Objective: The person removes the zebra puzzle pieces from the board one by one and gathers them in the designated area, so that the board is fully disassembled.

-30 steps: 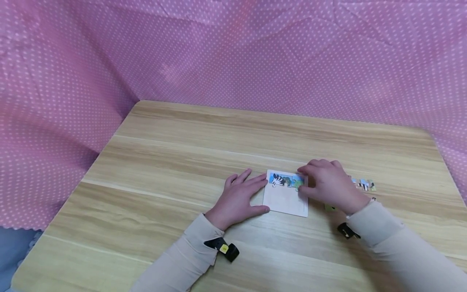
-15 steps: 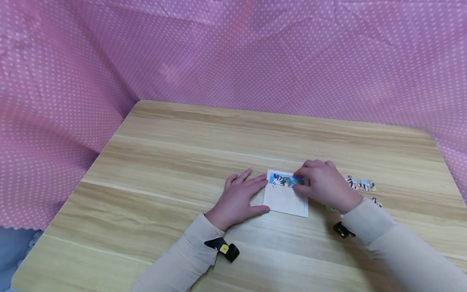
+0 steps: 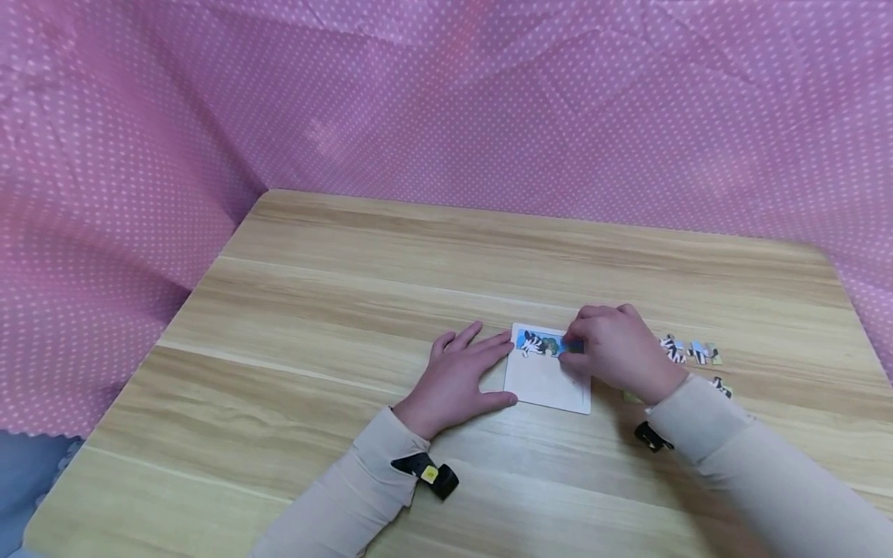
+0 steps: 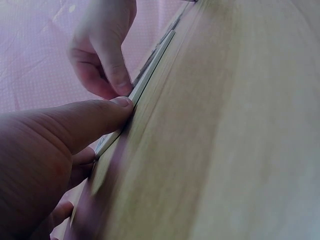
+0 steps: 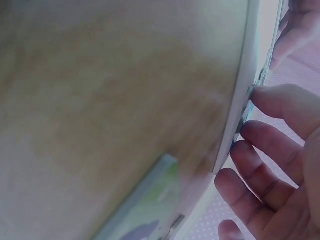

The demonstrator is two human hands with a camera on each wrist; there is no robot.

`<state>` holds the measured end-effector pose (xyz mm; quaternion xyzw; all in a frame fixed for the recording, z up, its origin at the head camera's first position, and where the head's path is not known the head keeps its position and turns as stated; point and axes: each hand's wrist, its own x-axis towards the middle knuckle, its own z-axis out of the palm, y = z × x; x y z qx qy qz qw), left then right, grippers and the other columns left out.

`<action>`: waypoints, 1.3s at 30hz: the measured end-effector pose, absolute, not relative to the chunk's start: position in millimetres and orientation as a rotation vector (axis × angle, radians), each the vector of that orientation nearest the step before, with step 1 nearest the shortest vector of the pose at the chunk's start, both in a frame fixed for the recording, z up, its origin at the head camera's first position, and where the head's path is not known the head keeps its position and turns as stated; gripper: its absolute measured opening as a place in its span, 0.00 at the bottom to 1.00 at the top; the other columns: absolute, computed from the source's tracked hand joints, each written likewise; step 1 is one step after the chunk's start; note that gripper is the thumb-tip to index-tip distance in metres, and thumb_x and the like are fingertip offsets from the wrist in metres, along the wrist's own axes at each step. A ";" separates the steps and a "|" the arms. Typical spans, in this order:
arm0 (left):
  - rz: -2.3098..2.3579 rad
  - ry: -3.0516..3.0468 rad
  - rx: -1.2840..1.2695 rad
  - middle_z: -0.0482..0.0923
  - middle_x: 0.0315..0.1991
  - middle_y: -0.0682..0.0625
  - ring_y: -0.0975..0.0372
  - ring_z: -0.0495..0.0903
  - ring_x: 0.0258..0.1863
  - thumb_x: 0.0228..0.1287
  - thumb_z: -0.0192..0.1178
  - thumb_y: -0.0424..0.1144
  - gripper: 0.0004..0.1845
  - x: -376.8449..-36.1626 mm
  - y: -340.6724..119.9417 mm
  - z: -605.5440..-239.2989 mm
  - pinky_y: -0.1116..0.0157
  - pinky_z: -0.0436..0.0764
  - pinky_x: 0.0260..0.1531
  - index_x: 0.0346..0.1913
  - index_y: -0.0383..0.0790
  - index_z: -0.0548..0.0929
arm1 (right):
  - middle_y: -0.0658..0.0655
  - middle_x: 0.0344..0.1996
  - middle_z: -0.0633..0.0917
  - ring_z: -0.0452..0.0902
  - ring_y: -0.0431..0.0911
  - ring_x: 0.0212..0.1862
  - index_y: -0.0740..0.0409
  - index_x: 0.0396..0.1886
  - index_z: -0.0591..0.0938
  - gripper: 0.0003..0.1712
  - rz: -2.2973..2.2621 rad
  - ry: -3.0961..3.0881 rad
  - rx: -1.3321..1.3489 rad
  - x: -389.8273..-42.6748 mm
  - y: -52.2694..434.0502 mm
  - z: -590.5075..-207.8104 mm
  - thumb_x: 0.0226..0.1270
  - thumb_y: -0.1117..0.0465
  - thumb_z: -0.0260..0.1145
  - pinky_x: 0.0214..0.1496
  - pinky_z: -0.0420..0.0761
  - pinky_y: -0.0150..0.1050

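Note:
A white square puzzle board [image 3: 543, 385] lies on the table, with zebra-head picture pieces [image 3: 536, 343] along its far edge. My left hand [image 3: 456, 380] rests flat beside it, fingers spread, fingertips at the left edge and thumb at the near left corner. At the board's far right corner, my right hand [image 3: 625, 350] pinches a blue and green puzzle piece [image 3: 574, 348] between thumb and fingers. In the right wrist view the thumb and fingertips [image 5: 252, 131] sit low against the board's surface, partly covering that piece. The left wrist view shows the board edge-on [image 4: 156, 62] under the left thumb.
Right of the board lie several loose puzzle pieces [image 3: 703, 353] with zebra stripes, some partly behind the right hand and wrist. One green-edged loose piece [image 5: 152, 200] shows close in the right wrist view. A pink dotted cloth [image 3: 446, 116] hangs behind the wooden table [image 3: 349, 271].
My right hand has shifted slightly left and settled over the board's far right corner, uncovering more loose pieces behind it. My left hand has kept its place.

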<state>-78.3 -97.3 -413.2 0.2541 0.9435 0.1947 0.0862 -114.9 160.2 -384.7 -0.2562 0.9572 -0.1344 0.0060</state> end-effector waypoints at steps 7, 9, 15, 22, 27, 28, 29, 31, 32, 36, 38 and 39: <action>0.569 2.815 0.750 0.61 0.75 0.63 0.53 0.50 0.79 0.60 0.65 0.64 0.40 -78.7 -97.8 -412.0 0.43 0.49 0.71 0.73 0.53 0.71 | 0.47 0.35 0.86 0.83 0.45 0.39 0.50 0.36 0.90 0.11 -0.432 2.985 -0.797 -116.9 160.0 -386.5 0.55 0.51 0.79 0.51 0.73 0.56; 0.569 2.814 0.748 0.61 0.75 0.63 0.52 0.50 0.79 0.60 0.65 0.64 0.40 -78.8 -98.1 -411.8 0.43 0.49 0.71 0.73 0.53 0.71 | 0.48 0.36 0.86 0.83 0.45 0.40 0.50 0.38 0.90 0.13 -0.440 2.979 -0.785 -117.4 159.5 -386.9 0.55 0.52 0.79 0.51 0.73 0.55; 0.570 2.815 0.749 0.61 0.75 0.62 0.52 0.50 0.78 0.60 0.65 0.64 0.40 -79.1 -98.6 -411.9 0.43 0.49 0.71 0.73 0.53 0.71 | 0.47 0.37 0.86 0.83 0.45 0.41 0.49 0.42 0.90 0.13 -0.469 2.958 -0.801 -117.7 158.1 -386.5 0.56 0.54 0.78 0.51 0.72 0.54; 0.564 2.823 0.756 0.62 0.75 0.63 0.53 0.50 0.78 0.59 0.66 0.64 0.41 -79.3 -98.5 -412.6 0.43 0.50 0.71 0.73 0.53 0.71 | 0.47 0.36 0.85 0.80 0.41 0.38 0.49 0.46 0.90 0.14 -0.595 2.936 -1.107 -117.3 155.5 -390.2 0.58 0.61 0.77 0.47 0.67 0.48; 0.560 2.829 0.764 0.62 0.75 0.62 0.52 0.51 0.78 0.59 0.65 0.64 0.40 -79.1 -98.2 -412.8 0.43 0.50 0.70 0.73 0.53 0.71 | 0.45 0.35 0.84 0.78 0.40 0.37 0.49 0.45 0.91 0.13 -0.540 2.926 -1.170 -117.1 153.0 -390.9 0.59 0.61 0.76 0.42 0.66 0.45; 0.557 2.829 0.766 0.62 0.75 0.62 0.52 0.51 0.78 0.60 0.65 0.64 0.40 -79.0 -98.1 -412.6 0.43 0.50 0.70 0.73 0.53 0.71 | 0.45 0.35 0.84 0.78 0.40 0.37 0.48 0.45 0.91 0.13 -0.521 2.923 -1.163 -117.1 152.8 -390.7 0.59 0.61 0.76 0.42 0.66 0.44; 0.556 2.829 0.767 0.62 0.75 0.62 0.52 0.51 0.78 0.60 0.65 0.64 0.40 -79.1 -97.9 -412.7 0.43 0.50 0.70 0.73 0.53 0.71 | 0.45 0.35 0.83 0.77 0.40 0.37 0.48 0.45 0.91 0.13 -0.503 2.920 -1.153 -116.9 152.6 -390.4 0.59 0.61 0.76 0.41 0.66 0.44; 0.554 2.829 0.771 0.62 0.75 0.62 0.52 0.51 0.78 0.60 0.65 0.64 0.40 -79.2 -97.7 -412.7 0.43 0.51 0.70 0.73 0.53 0.71 | 0.45 0.35 0.83 0.78 0.41 0.38 0.48 0.45 0.91 0.13 -0.478 2.918 -1.145 -116.7 152.0 -389.2 0.59 0.61 0.76 0.40 0.66 0.44; 0.556 2.831 0.773 0.63 0.75 0.62 0.52 0.51 0.78 0.60 0.65 0.64 0.40 -79.1 -97.8 -412.4 0.43 0.51 0.70 0.73 0.52 0.72 | 0.46 0.35 0.83 0.78 0.41 0.38 0.49 0.44 0.92 0.13 -0.467 2.920 -1.150 -116.8 151.6 -388.7 0.59 0.61 0.76 0.40 0.67 0.44; 0.562 2.832 0.768 0.63 0.75 0.62 0.52 0.51 0.78 0.59 0.66 0.64 0.40 -79.3 -97.3 -413.1 0.43 0.51 0.70 0.73 0.52 0.72 | 0.47 0.37 0.83 0.79 0.44 0.41 0.51 0.44 0.91 0.14 -0.468 2.919 -1.172 -116.9 151.7 -387.1 0.57 0.61 0.78 0.42 0.68 0.46; 0.567 2.828 0.764 0.62 0.75 0.62 0.52 0.51 0.78 0.59 0.66 0.64 0.40 -79.1 -97.0 -413.8 0.43 0.50 0.70 0.73 0.52 0.72 | 0.48 0.38 0.83 0.79 0.45 0.42 0.52 0.45 0.90 0.15 -0.488 2.926 -1.138 -117.0 153.1 -386.8 0.57 0.60 0.78 0.44 0.68 0.46; 0.567 2.824 0.760 0.62 0.75 0.62 0.53 0.50 0.79 0.59 0.65 0.64 0.40 -79.2 -96.7 -414.4 0.43 0.50 0.71 0.73 0.53 0.72 | 0.48 0.39 0.84 0.79 0.45 0.43 0.52 0.45 0.90 0.15 -0.494 2.934 -1.108 -116.9 153.9 -386.5 0.57 0.58 0.78 0.44 0.68 0.46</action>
